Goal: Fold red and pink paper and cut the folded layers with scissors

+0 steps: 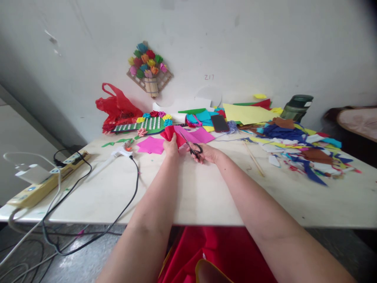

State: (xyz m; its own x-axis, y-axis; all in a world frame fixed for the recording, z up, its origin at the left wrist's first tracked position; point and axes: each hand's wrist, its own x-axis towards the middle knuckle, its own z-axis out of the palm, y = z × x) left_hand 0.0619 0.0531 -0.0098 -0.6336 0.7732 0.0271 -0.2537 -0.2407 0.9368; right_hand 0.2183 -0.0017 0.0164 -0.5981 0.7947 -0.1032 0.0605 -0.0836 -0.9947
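two hands: the left hand (171,146) and the right hand (207,153) are held close together over the pale, smooth-topped table (200,196), right at the middle of things.

left grip: the bright red sheet of thin craft material (167,133), loosely folded, is pinched between thumb and fingers.

right grip: the small scissors with black looped handles (196,149) are grasped, fingers curled about the loops; the blades are aimed up and leftward, and whether they are parted cannot be told.

red sheet: it is held just above the table, with the flat magenta sheet (203,135) just behind and to the right, and the many-sided pink sheet (149,146) beside it on the left.

danger at the blades: the left fingers are set near the points, so a nick could be caused by a slip.

danger at the edge: a crooked cut could be caused by those loose folds; the magenta sheet could be snipped too, if caught between the blades.

danger on the left: what looks like a white plastic glue gun (122,151) is laid nearby; if hot, a burn could be caused by a stray brush.
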